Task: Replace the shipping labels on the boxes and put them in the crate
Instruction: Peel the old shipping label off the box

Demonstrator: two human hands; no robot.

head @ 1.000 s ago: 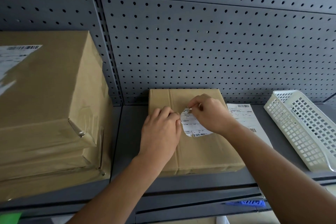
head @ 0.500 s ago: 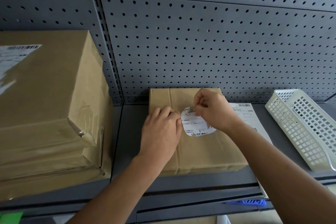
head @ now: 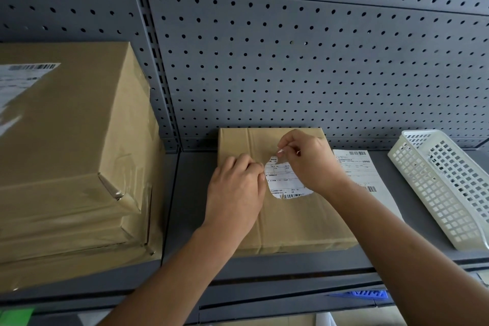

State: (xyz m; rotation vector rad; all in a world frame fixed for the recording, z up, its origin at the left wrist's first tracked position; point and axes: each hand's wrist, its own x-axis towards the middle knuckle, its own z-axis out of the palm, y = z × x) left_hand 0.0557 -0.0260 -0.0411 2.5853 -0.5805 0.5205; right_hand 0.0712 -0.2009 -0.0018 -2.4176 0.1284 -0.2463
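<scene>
A flat box (head: 291, 222) lies on a grey shelf (head: 185, 193), its far edge against the pegboard (head: 291, 61). On its top sits a white label (head: 283, 182), torn to a ragged outline, with a barcode along its near edge.

The right hand (head: 309, 161) is over the far part of the box. Its grip is clamped on the label's upper corner, thumb and forefinger pinching a small flap lifted off the cardboard. The left hand (head: 235, 193) rests on the box just left of the label, fingers curled under with the knuckles touching the label's left edge. The fingertips are hidden, so I cannot tell whether this grip holds anything.

Just right of the box a printed sheet (head: 354, 167) with barcodes lies flat on the shelf, partly under the right forearm. Further right, a white crate (head: 449, 193) with lattice walls stands at a slant on the shelf, apart from the box.

At the left a big box (head: 74, 140) sits on another carton (head: 66, 267). Its top bears a torn sticker (head: 21, 79).
</scene>
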